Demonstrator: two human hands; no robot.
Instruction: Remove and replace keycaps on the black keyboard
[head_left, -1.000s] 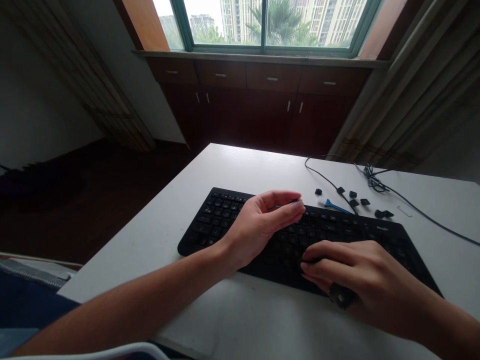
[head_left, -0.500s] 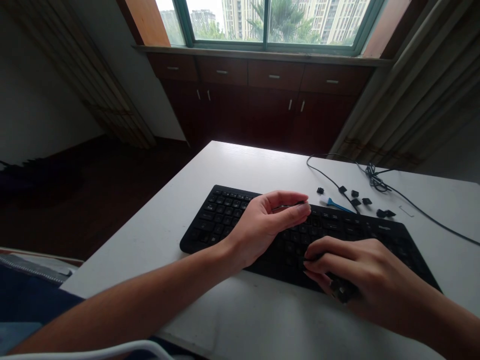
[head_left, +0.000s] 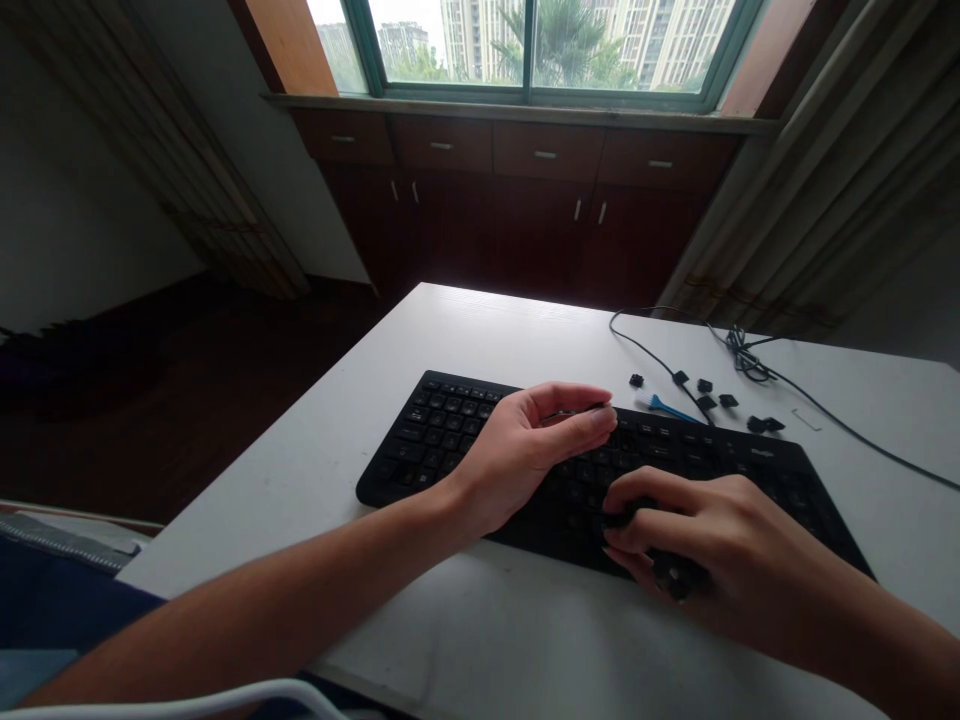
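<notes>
A black keyboard (head_left: 420,440) lies on the white table, partly covered by both hands. My left hand (head_left: 525,440) is over its middle, thumb and fingertips pinched on a small black piece (head_left: 598,405) that barely shows. Lower and to the right, my right hand (head_left: 690,520) is closed around a dark tool (head_left: 675,577), whose rounded end sticks out below the palm. Its other end is at the keys, hidden by my fingers. Several loose black keycaps (head_left: 727,400) lie behind the keyboard, near a small blue brush (head_left: 671,408).
A black cable (head_left: 750,362) is bundled at the table's back right and trails to the right edge. A thin bent metal wire (head_left: 807,420) rests near the keycaps. The white table (head_left: 300,480) ends at the left above a dark floor. Cabinets (head_left: 487,220) stand under the window.
My right hand has shifted slightly, its fingers and the dark tool tilting a little. The left hand keeps its pinch over the keyboard. The whole view has drifted slightly left.
</notes>
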